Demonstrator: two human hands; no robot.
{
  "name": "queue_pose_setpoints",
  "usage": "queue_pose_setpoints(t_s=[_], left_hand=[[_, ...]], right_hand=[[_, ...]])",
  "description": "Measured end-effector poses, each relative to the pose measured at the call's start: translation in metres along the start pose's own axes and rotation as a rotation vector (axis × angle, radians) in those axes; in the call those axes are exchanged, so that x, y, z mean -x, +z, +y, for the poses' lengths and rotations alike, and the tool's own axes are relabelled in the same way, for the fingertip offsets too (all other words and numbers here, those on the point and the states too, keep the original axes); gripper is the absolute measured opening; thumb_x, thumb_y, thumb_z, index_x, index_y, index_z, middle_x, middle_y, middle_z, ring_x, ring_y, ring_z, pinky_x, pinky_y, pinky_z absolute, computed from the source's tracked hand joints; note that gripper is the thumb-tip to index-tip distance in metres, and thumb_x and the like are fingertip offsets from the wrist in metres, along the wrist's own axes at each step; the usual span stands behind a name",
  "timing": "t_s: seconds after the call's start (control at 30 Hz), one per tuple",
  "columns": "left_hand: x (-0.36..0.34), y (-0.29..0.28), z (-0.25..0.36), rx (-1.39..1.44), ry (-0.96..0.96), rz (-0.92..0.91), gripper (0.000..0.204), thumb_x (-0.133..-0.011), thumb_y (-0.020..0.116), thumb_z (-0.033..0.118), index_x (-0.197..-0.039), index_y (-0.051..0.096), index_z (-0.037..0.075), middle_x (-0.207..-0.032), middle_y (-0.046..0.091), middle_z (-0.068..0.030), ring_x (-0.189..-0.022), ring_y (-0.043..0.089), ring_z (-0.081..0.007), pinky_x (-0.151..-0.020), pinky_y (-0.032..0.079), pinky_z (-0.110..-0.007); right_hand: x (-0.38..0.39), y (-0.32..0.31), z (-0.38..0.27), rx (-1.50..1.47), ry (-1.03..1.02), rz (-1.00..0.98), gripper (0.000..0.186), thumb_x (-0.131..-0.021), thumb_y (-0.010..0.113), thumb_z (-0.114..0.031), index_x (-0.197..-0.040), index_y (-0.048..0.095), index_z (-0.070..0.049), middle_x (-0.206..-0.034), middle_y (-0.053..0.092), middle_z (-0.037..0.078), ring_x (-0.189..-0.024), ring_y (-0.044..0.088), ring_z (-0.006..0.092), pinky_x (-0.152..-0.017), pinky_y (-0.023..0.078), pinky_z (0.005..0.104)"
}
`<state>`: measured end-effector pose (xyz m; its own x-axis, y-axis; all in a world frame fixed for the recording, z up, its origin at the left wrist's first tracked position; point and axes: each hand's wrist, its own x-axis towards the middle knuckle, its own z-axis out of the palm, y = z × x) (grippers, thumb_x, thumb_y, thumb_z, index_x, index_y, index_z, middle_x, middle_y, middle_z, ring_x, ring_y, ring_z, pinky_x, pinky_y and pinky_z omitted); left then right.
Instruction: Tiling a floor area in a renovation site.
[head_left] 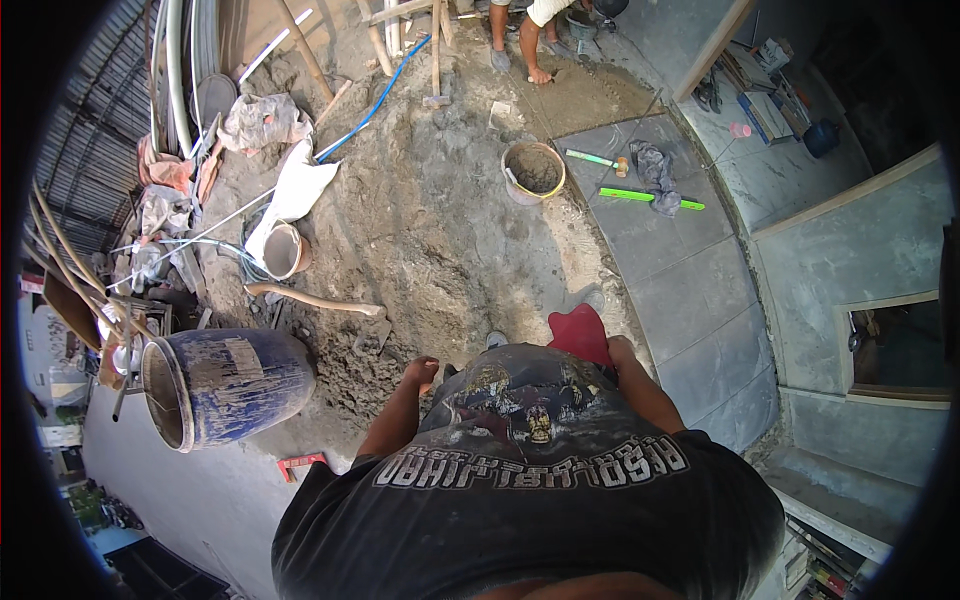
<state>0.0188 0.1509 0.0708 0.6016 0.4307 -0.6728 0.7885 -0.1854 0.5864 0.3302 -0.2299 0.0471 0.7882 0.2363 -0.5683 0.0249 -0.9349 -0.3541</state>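
My left hand [422, 373] hangs beside my body over a heap of wet mortar [372, 370]. Its fingers are curled in, and whether anything is inside them is hidden. On my other side, my right hand [621, 351] grips a red, soft-looking thing shaped like a cap [580, 334]. The cap spreads out in front of the hand and covers part of the fingers. Left of the mortar heap lies a hoe with a curved wooden handle [315, 298], its blade [372, 336] resting at the heap's edge.
A large blue barrel [245, 385] lies tilted at left, near a small bucket [285, 252]. Ahead stands a mortar-filled bucket [533, 172]. On grey tiles [690, 290] lie a mallet [600, 160] and green level [625, 194]. A co-worker's hand [540, 76] touches mortar at the far end.
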Motion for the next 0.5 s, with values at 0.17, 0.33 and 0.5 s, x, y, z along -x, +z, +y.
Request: queue_pose_setpoints(t_s=[0.17,0.33,0.5], left_hand=[[-0.004,0.001,0.001,0.003,-0.06,-0.034,0.027,-0.073,0.05,0.025,-0.095,0.055,0.01,-0.086,0.057,-0.0119,-0.08,0.056,-0.0217,-0.068,0.043,-0.03],[-0.005,0.004,-0.003,-0.123,-0.005,-0.008,0.027,-0.074,0.049,0.026,-0.096,0.054,0.011,-0.089,0.057,-0.0118,-0.082,0.055,-0.0225,-0.069,0.043,-0.03],[0.005,-0.001,0.011,-0.054,-0.049,-0.051,0.026,-0.074,0.049,0.024,-0.096,0.054,0.01,-0.088,0.057,-0.0118,-0.081,0.056,-0.0214,-0.068,0.043,-0.029]], right_hand=[[-0.002,0.0,0.006,0.144,-0.117,-0.035,0.028,-0.069,0.041,-0.021,-0.077,0.059,-0.002,-0.085,0.055,0.018,-0.08,0.054,0.0281,-0.071,0.041,0.0365],[0.007,-0.006,-0.011,-0.085,0.053,-0.01,0.028,-0.07,0.04,-0.021,-0.078,0.059,-0.002,-0.085,0.055,0.018,-0.081,0.054,0.0266,-0.072,0.041,0.0362],[-0.004,-0.002,0.004,0.019,-0.017,-0.042,0.029,-0.071,0.04,-0.022,-0.079,0.059,-0.001,-0.086,0.055,0.019,-0.082,0.054,0.028,-0.073,0.041,0.0363]])
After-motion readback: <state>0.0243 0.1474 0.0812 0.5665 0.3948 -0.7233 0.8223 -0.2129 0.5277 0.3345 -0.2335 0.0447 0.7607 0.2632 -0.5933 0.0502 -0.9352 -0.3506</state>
